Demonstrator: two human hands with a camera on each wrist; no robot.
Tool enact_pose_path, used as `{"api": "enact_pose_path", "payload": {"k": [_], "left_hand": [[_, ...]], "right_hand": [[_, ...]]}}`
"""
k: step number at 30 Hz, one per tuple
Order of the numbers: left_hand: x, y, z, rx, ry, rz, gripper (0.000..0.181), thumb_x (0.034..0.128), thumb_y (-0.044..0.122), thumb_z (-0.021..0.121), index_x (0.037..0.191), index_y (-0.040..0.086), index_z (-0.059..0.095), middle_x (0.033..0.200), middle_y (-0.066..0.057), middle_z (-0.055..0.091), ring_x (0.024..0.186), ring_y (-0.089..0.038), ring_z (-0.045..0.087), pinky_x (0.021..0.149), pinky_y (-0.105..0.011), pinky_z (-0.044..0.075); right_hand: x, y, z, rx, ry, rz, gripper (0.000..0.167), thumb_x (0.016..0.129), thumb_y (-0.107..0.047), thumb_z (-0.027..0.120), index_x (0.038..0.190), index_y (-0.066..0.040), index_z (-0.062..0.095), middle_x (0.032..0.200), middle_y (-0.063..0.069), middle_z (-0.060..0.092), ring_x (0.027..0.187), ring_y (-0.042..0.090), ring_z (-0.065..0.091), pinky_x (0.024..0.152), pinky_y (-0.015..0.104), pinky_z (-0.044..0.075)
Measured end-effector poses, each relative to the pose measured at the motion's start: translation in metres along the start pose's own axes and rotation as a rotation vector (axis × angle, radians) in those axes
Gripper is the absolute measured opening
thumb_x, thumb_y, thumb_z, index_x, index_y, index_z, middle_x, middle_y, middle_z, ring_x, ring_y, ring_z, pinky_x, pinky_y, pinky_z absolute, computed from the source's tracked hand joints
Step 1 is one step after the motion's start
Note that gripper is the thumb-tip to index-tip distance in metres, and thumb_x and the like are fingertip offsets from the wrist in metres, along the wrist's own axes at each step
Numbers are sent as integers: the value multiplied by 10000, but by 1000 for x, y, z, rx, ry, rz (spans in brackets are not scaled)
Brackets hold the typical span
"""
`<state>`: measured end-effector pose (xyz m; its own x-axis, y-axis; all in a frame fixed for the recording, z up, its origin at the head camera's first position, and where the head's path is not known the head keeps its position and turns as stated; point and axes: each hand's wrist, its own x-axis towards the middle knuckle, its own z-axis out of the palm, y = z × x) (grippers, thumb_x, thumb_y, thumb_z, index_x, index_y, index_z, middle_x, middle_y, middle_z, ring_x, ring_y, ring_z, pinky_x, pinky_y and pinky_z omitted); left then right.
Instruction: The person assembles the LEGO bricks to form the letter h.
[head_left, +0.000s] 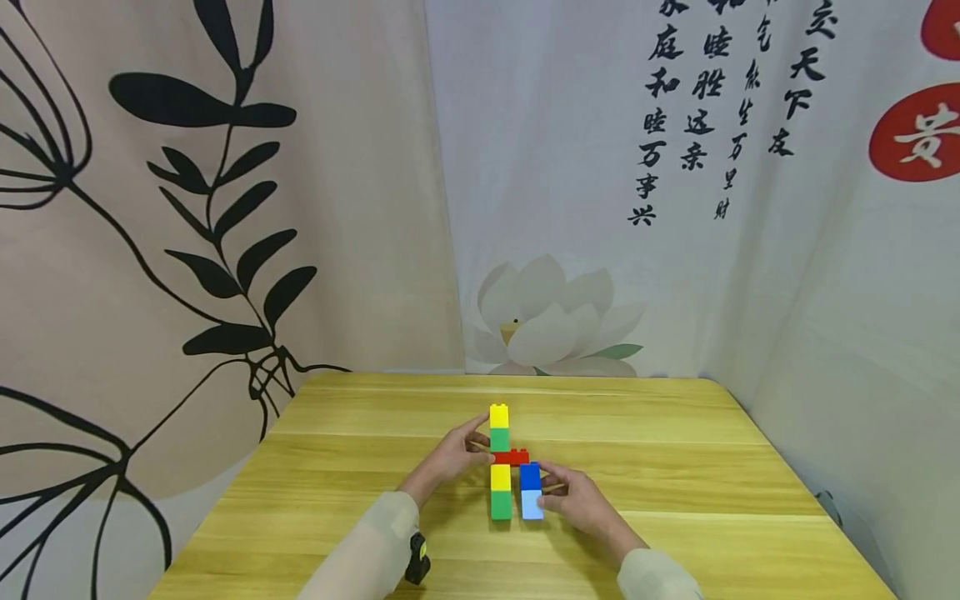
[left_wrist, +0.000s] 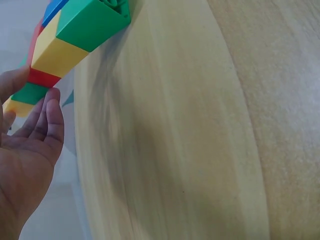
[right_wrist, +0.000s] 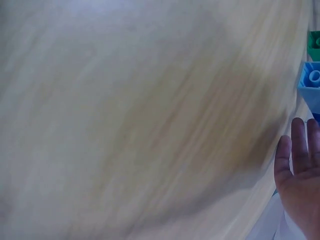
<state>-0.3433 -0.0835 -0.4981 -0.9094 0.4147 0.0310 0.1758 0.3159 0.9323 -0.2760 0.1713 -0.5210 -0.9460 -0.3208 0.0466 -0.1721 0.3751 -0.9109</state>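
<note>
In the head view, my left hand (head_left: pixel 453 454) pinches a tall stack of toy building bricks near its red brick (head_left: pixel 512 457). Above the red brick are a green brick (head_left: pixel 499 440) and a yellow brick (head_left: pixel 498 416); below its left end come another yellow brick (head_left: pixel 500 477) and green brick (head_left: pixel 501 505). My right hand (head_left: pixel 581 500) pinches a dark blue brick (head_left: pixel 530 477) and a light blue brick (head_left: pixel 532 505), joined one above the other beneath the red brick's right end. Whether blue and red are joined, I cannot tell. Hollow undersides show on the green brick (left_wrist: pixel 95 22) and the light blue brick (right_wrist: pixel 311 82).
Beneath the bricks lies a wooden table (head_left: pixel 675 467), with shadows of the hands on it. Printed curtains (head_left: pixel 375 208) hang behind and beside it. A black strap with a yellow mark (head_left: pixel 417 558) sits at the left sleeve. A dark item (head_left: pixel 828 507) shows past the right table edge.
</note>
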Motion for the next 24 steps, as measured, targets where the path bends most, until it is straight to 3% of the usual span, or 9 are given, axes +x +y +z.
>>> {"api": "enact_pose_path", "payload": {"k": [13,24], "left_hand": [[-3,-8,1,14,-28,3,735,938,81,685,1553,43,285,1214,-195,579,1070,-323,610,900,-475,519],[-5,-10,3,-28,-40,-34,722,944,75,674,1551,35,285,1242,-200,560,1041,-279,605,866,-471,529]], "right_hand": [[-2,2,0,-11,-34,12,566,914,-86,708,1415,52,485,1184,149,640,1079,330,603,926,481,506],[-2,0,1,-13,-40,27,591,906,-104,716,1412,77,469,1180,116,646,1093,313,593,957,481,484]]}}
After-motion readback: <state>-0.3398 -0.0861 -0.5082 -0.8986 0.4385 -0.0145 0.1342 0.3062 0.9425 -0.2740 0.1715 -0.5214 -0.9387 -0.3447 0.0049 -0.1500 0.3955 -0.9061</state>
